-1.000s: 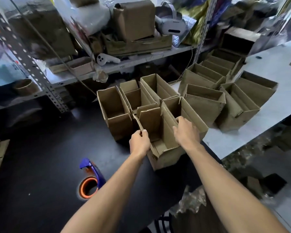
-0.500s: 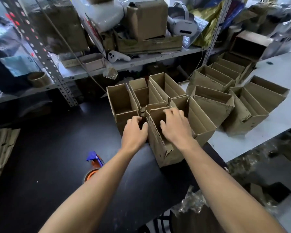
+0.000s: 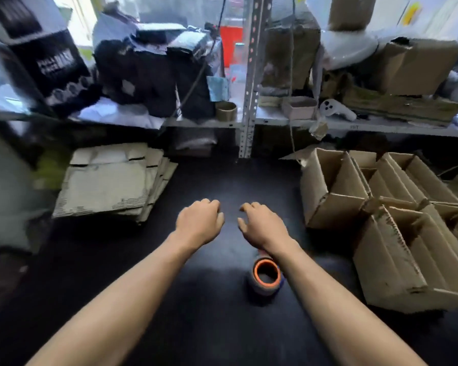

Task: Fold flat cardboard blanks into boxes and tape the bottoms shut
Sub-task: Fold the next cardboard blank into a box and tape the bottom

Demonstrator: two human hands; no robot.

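Both hands hover over the black table (image 3: 209,180), holding nothing. My left hand (image 3: 198,220) and my right hand (image 3: 262,225) have loosely curled fingers and sit side by side near the middle. A stack of flat cardboard blanks (image 3: 109,183) lies to the left of them. Several folded open-topped boxes (image 3: 381,207) stand at the right. The tape dispenser (image 3: 266,276), with its orange-cored roll, rests on the table just under my right wrist.
A metal shelf (image 3: 302,124) runs along the back, crowded with cartons, dark bags, a tape roll (image 3: 225,110) and a white controller (image 3: 336,109). An upright shelf post (image 3: 249,101) stands behind the table's middle. Blurred light objects fill the far left.
Both hands let go of the folded box and moved left to the table's middle. The view swung left, so the boxes now stand at the right and the blank stack shows.
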